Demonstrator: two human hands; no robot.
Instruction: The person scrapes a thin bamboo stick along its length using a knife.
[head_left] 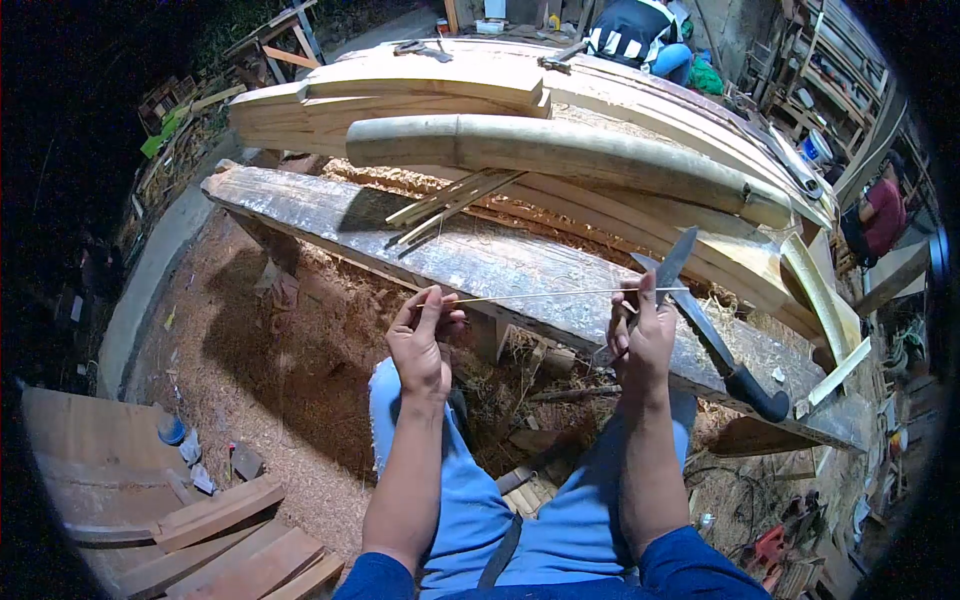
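Note:
A thin bamboo strip (540,296) stretches between my two hands above the bench. My left hand (420,345) pinches its left end between thumb and fingers. My right hand (643,330) is closed around a knife whose blade (679,254) points up and away; its handle is hidden in my fingers. The strip's right end passes by my right thumb, across the blade. Just right of that hand, a large knife with a black curved handle (752,393) lies on the bench (330,215). Several split bamboo strips (455,207) rest farther back on the bench.
A thick bamboo pole (560,150) lies behind the bench, beside stacked planks (400,95). Split bamboo pieces (815,295) lean at the right. Wood blocks (220,515) sit at lower left, on shavings-covered ground (270,400). Two other people (635,35) are in the background.

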